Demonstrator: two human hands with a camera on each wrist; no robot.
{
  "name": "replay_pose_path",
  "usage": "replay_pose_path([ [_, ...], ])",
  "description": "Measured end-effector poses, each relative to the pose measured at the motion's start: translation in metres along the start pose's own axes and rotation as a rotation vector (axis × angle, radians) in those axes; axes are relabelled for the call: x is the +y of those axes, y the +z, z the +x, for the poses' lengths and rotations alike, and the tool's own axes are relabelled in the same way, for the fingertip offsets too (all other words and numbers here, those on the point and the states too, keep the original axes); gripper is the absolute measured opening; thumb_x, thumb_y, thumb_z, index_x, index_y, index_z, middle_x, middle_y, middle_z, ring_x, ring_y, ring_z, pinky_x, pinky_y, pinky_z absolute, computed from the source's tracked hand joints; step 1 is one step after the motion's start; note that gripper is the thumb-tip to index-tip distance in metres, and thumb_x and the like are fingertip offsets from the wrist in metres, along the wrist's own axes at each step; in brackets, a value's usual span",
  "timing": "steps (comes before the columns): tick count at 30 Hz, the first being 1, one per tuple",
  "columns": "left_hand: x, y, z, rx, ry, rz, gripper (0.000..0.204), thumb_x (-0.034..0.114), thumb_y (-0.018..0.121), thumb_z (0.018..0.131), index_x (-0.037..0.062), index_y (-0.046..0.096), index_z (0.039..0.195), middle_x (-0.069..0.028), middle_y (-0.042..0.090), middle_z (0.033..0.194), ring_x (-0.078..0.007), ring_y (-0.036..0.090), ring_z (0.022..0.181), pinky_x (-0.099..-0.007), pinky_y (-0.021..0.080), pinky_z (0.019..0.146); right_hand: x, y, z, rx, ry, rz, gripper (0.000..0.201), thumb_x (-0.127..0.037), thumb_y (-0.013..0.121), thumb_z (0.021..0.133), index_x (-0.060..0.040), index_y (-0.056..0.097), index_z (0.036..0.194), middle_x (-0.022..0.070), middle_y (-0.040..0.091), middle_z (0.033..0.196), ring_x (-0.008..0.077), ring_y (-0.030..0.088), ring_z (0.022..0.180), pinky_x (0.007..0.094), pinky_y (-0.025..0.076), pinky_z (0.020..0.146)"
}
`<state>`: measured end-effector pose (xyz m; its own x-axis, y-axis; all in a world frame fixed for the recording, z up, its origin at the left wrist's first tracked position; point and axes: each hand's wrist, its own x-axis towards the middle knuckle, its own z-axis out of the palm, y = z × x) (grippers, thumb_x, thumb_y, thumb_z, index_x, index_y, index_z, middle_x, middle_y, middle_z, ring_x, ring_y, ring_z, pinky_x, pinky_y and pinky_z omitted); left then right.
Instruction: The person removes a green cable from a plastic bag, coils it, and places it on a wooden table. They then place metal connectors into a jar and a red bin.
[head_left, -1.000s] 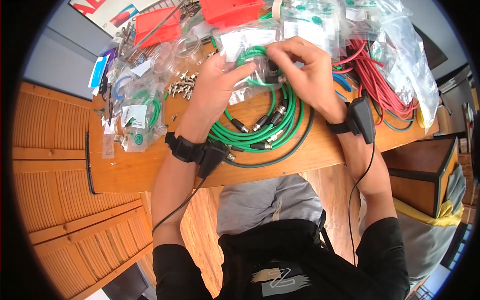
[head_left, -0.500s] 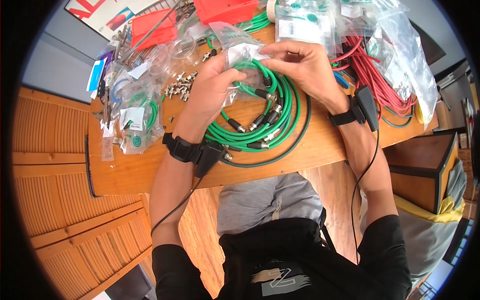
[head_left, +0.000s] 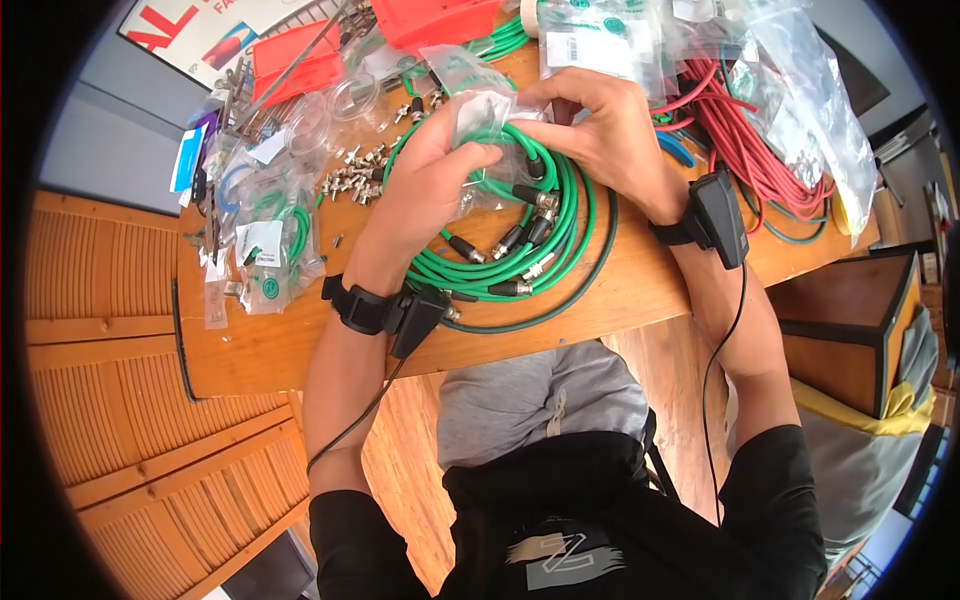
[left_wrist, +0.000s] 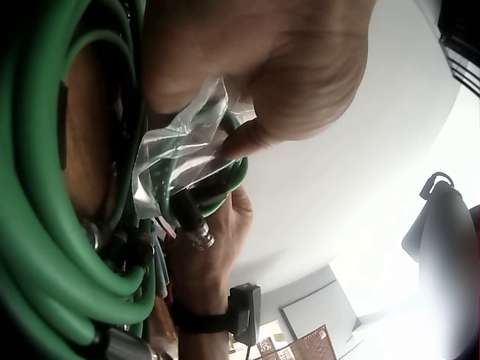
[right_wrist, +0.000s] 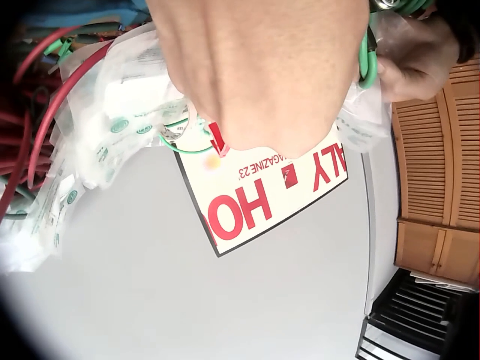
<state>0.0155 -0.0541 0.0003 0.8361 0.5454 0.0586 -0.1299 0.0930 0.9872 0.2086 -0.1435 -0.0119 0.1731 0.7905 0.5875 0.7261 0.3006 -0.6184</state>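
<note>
In the head view, my left hand (head_left: 430, 165) grips a clear plastic bag (head_left: 480, 110), thumb laid across its front. A small coil of green cable (left_wrist: 238, 176) shows in and beside the bag in the left wrist view, with a black-and-metal BNC connector (left_wrist: 199, 225) hanging from it. My right hand (head_left: 605, 130) pinches the coil at the bag's right side, thumb and fingers meeting there; its fingertips are partly hidden. Below both hands, a larger coil of green cables (head_left: 480, 285) with several BNC connectors lies on the wooden table (head_left: 640, 290).
Loose metal connectors (head_left: 355, 180) lie left of my hands. Bagged green cables (head_left: 280, 250) sit farther left. Red bins (head_left: 430, 20) stand at the back. Red cables (head_left: 740, 140) and more plastic bags (head_left: 590, 50) cover the right. A dark cable (head_left: 600, 265) loops around the large coil.
Both hands have kept hold while the bag and coil came lower, over the large coil. The bag has bunched up, and the small coil's connectors now hang below it.
</note>
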Motion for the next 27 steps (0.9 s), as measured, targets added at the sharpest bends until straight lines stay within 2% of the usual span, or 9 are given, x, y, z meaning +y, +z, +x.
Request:
replay_pose_path([
  [5, -0.012, -0.014, 0.007, -0.005, 0.017, 0.040, 0.046, 0.000, 0.055, 0.092, -0.0015, 0.051, 0.138, -0.0067, 0.062, 0.124, -0.0140, 0.060, 0.112, -0.0299, 0.048, 0.097, -0.002, 0.002, 0.000, -0.037, 0.026, -0.006, 0.028, -0.022, 0.084, 0.081, -0.0038, 0.076, 0.102, 0.0085, 0.067, 0.073, 0.0158, 0.062, 0.062, 0.0314, 0.052, 0.059],
  [8, -0.008, -0.013, 0.007, 0.040, 0.005, 0.054, 0.044, 0.001, 0.056, 0.094, -0.0022, 0.051, 0.138, -0.0080, 0.063, 0.125, -0.0156, 0.062, 0.113, -0.0314, 0.050, 0.097, 0.013, 0.016, -0.003, 0.042, 0.136, 0.204, 0.028, -0.017, 0.083, 0.083, 0.0013, 0.069, 0.100, 0.0068, 0.067, 0.075, 0.0135, 0.064, 0.063, 0.0285, 0.054, 0.059],
  [11, -0.009, -0.012, 0.009, 0.096, 0.052, -0.009, 0.036, 0.002, 0.057, 0.094, -0.0023, 0.057, 0.130, -0.0061, 0.066, 0.118, -0.0140, 0.062, 0.107, -0.0300, 0.048, 0.096, 0.005, 0.011, 0.001, 0.078, 0.390, 0.602, 0.030, -0.015, 0.083, 0.084, 0.0028, 0.063, 0.097, 0.0069, 0.067, 0.078, 0.0125, 0.065, 0.063, 0.0248, 0.055, 0.059],
  [12, -0.010, -0.011, 0.009, 0.110, 0.082, -0.039, 0.032, 0.002, 0.057, 0.094, -0.0023, 0.059, 0.126, -0.0052, 0.067, 0.115, -0.0131, 0.062, 0.104, -0.0293, 0.047, 0.095, 0.002, 0.008, 0.002, 0.085, 0.423, 0.654, 0.033, -0.021, 0.083, 0.086, 0.0021, 0.061, 0.097, 0.0073, 0.067, 0.080, 0.0118, 0.064, 0.062, 0.0216, 0.054, 0.058],
  [15, -0.007, -0.009, 0.009, 0.112, 0.087, -0.256, 0.031, 0.004, 0.058, 0.096, -0.0015, 0.060, 0.126, -0.0055, 0.067, 0.117, -0.0133, 0.062, 0.106, -0.0295, 0.048, 0.095, -0.008, 0.001, 0.006, 0.035, 0.676, 0.778, 0.032, -0.026, 0.080, 0.089, 0.0012, 0.063, 0.096, 0.0062, 0.067, 0.079, 0.0103, 0.063, 0.061, 0.0214, 0.052, 0.056],
  [16, -0.007, -0.009, 0.009, 0.101, 0.102, -0.233, 0.030, 0.005, 0.059, 0.096, -0.0012, 0.060, 0.126, -0.0054, 0.067, 0.116, -0.0132, 0.062, 0.106, -0.0295, 0.048, 0.095, -0.007, 0.000, 0.006, -0.063, 0.674, 0.790, 0.029, -0.028, 0.076, 0.092, -0.0006, 0.068, 0.094, 0.0037, 0.067, 0.079, 0.0086, 0.061, 0.058, 0.0209, 0.049, 0.054],
  [19, -0.008, -0.008, 0.009, 0.074, 0.127, -0.123, 0.029, 0.007, 0.062, 0.096, -0.0004, 0.061, 0.124, -0.0050, 0.068, 0.115, -0.0129, 0.063, 0.106, -0.0293, 0.049, 0.093, -0.008, 0.002, 0.004, -0.120, 0.539, 0.863, 0.022, -0.024, 0.075, 0.094, -0.0021, 0.072, 0.090, 0.0005, 0.066, 0.074, 0.0065, 0.058, 0.056, 0.0207, 0.047, 0.052],
  [24, 0.003, 0.001, 0.007, 0.016, 0.135, 0.040, 0.035, 0.009, 0.073, 0.091, -0.0001, 0.061, 0.122, -0.0052, 0.069, 0.113, -0.0118, 0.064, 0.102, -0.0292, 0.052, 0.088, -0.008, 0.003, 0.003, -0.034, 0.446, 0.623, 0.019, -0.021, 0.072, 0.096, -0.0034, 0.073, 0.088, -0.0021, 0.061, 0.064, 0.0044, 0.054, 0.055, 0.0205, 0.045, 0.050],
  [27, -0.006, 0.004, 0.013, 0.100, 0.266, 0.163, 0.036, 0.011, 0.078, 0.087, 0.0003, 0.063, 0.118, -0.0049, 0.070, 0.107, -0.0107, 0.066, 0.095, -0.0278, 0.054, 0.083, -0.009, 0.009, 0.001, -0.042, 0.418, 0.612, 0.021, -0.022, 0.072, 0.097, -0.0032, 0.072, 0.087, -0.0025, 0.059, 0.061, 0.0042, 0.054, 0.054, 0.0211, 0.043, 0.049],
])
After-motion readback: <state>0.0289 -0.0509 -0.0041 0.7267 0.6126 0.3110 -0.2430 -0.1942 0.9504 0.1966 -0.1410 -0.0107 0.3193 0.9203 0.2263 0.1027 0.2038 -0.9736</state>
